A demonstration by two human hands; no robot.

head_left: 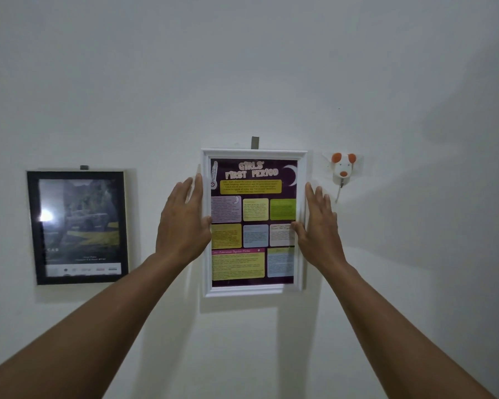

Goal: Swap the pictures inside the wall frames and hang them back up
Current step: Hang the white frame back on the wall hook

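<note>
A white frame hangs on the white wall under a grey metal hook; it holds a dark purple poster with coloured text boxes. My left hand grips its left edge, thumb on the front. My right hand grips its right edge the same way. To the left hangs a black frame with a dark picture of a car, under its own small hook. Glare from a light shows on its glass.
A small white wall hook shaped like a dog's head with orange ears sticks out just right of the white frame, a thin piece dangling below it. The rest of the wall is bare white.
</note>
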